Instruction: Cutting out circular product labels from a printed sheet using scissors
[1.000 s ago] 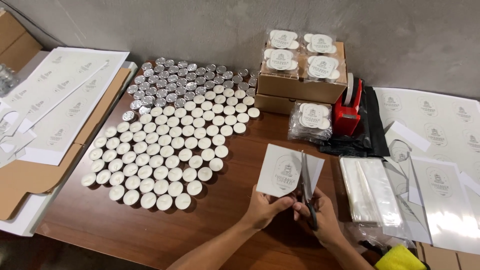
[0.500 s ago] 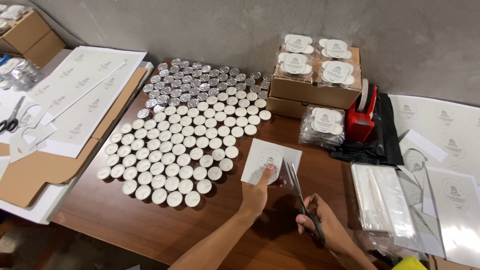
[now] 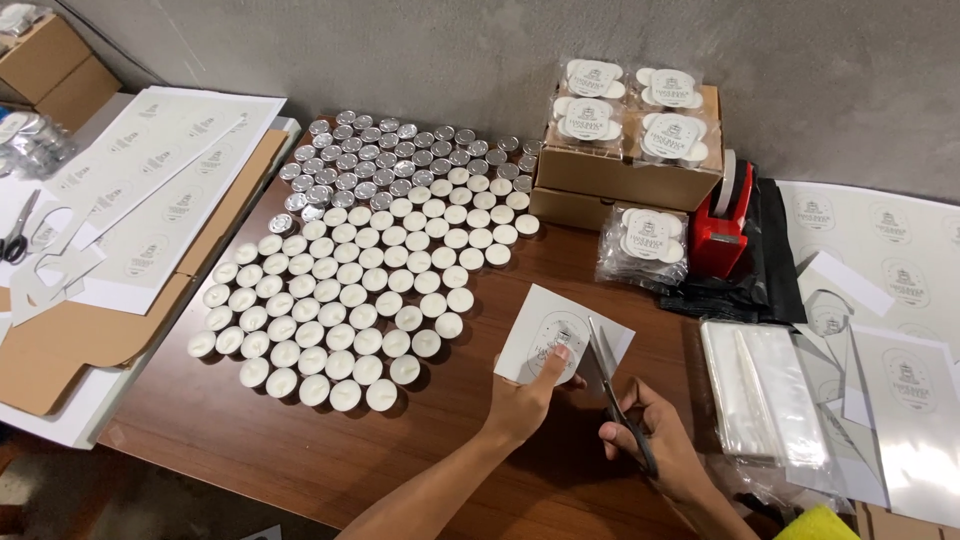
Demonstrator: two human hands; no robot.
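My left hand [image 3: 525, 400] pinches a white square of paper [image 3: 545, 330] with a printed oval label, thumb on its lower part. My right hand [image 3: 662, 445] grips black-handled scissors [image 3: 612, 390], whose open blades meet the paper's right side. Both hands hover over the brown wooden table [image 3: 400, 450], right of a large field of white tealight candles [image 3: 350, 300].
Silver-cupped tealights [image 3: 400, 150] fill the far rows. Cardboard boxes [image 3: 620, 175] carry bagged candle packs [image 3: 630, 105]; another pack [image 3: 645, 245] lies beside a red tape dispenser [image 3: 722, 225]. Clear bags [image 3: 765, 385] and label sheets [image 3: 890, 260] sit right. Label sheets [image 3: 150, 190], cardboard and scissors [image 3: 15, 235] lie left.
The paper square has turned and shifted slightly right in my left hand. The scissors have moved up to its right edge, and the view has shifted a little.
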